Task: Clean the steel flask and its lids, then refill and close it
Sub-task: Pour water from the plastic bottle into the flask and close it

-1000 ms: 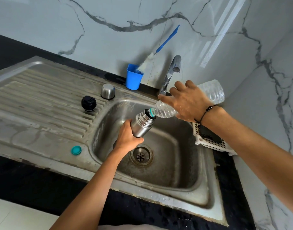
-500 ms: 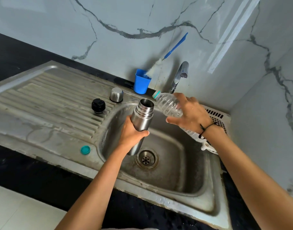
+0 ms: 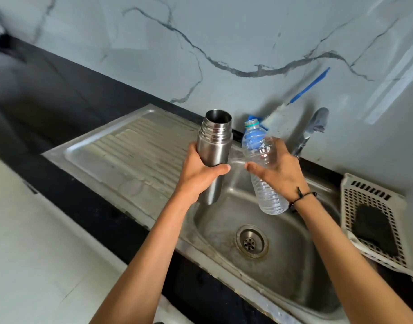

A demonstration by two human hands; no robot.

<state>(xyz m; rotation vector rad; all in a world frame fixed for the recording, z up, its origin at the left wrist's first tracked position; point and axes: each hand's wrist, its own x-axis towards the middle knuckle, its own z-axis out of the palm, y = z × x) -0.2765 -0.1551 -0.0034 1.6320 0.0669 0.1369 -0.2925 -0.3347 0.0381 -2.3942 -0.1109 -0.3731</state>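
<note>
Head view looks down on the sink (image 3: 294,284), whose bowl lies below both hands, with its ribbed drainer (image 3: 140,146) stretching away beyond the left hand. A white basket (image 3: 373,206) sits on the table off to the outside of the right hand, and the tap (image 3: 313,127) stands just behind that hand. The flask (image 3: 215,150) is upright in the left hand (image 3: 198,176), fingers and thumb wrapped round its body, mouth open and uncapped. Just beside it, the plastic bottle (image 3: 264,169) stands near upright in the right hand (image 3: 280,171), which curls round its middle; a little water seems to remain low in it. Neither lid shows here. The step looks like finishing the refill: best to keep the flask level over the bowl, set the bottle down somewhere stable before reaching for the lids, and check the threads are clear so the inner lid seats squarely.
</note>
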